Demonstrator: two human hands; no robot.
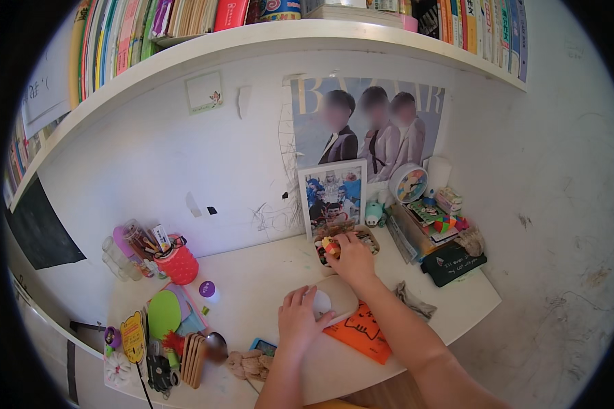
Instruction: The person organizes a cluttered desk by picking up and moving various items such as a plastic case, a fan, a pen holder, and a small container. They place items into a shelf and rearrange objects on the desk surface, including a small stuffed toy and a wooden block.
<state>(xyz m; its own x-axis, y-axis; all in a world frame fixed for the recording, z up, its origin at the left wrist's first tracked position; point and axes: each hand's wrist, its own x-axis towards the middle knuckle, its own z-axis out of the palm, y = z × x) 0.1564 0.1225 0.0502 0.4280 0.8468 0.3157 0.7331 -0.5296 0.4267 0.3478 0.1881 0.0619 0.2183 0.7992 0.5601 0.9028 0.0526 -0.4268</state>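
My right hand (354, 257) reaches over an open box (372, 240) of small items at the back of the desk. Its fingers are at a small yellow and red figure (331, 246) at the box's left side; a firm hold on it cannot be made out. My left hand (300, 315) rests on a beige oval lid or tray (340, 296), with its fingers around a white rounded object (321, 304). Partly beneath the beige piece and beside my right forearm lies an orange bag (366, 337) with a printed cat face.
Behind the box a white picture frame (364, 197) leans on the wall. A grey cloth (414, 301), a black pouch (453, 263) and a round clock (408, 183) are at the right. At the left stand a red pen holder (178, 263), jars and a wooden rack (192, 360).
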